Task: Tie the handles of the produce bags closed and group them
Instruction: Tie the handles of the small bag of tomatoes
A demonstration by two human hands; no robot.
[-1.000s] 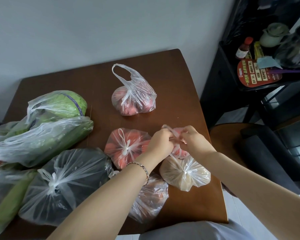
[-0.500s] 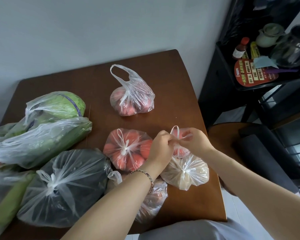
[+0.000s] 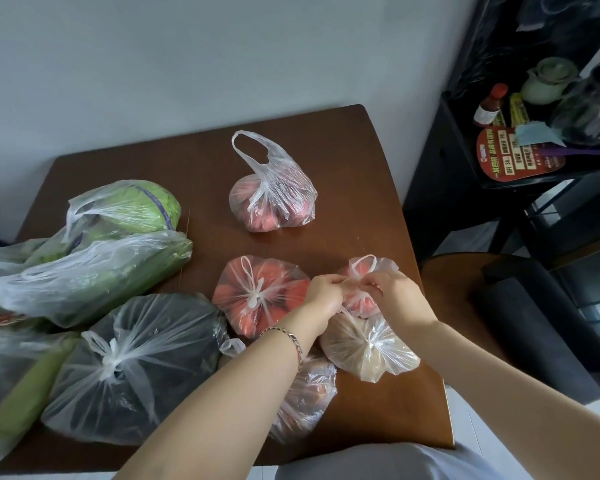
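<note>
Both hands pinch the handles of the small red-produce bag [image 3: 362, 299]: left hand [image 3: 326, 292] and right hand [image 3: 392, 289] meet fingertip to fingertip over its neck, each gripping plastic. Change since a second ago: the handles stood pulled up between the hands, half a second ago one loop showed above the knuckles, and now the hands have come down lower and closer with a single small loop [image 3: 362, 263] left sticking up just beyond them. Looks like the knot is being cinched; judgement only, the knot itself is hidden under the fingers. Just under the right wrist sits the pale bag [image 3: 371, 348], already knotted; under the left forearm is a clear bag [image 3: 309, 393], top hidden. Touching the left hand on its left, the tomato bag [image 3: 257, 292] is tied. Further left lie the dark bag [image 3: 132, 362], tied, and the long green vegetable bags [image 3: 90, 271], handles looking loose. Beyond the hands, well apart, the far bag [image 3: 274, 199] has its handles open, so it likely comes next and needs moving in to join the group. Surface: the brown wooden table [image 3: 354, 202], bare between the hands and the far bag. Room: grey wall behind, black shelf unit [image 3: 465, 168] to the right of the hands with a bottle and a teapot, a dark stool beside the table.
</note>
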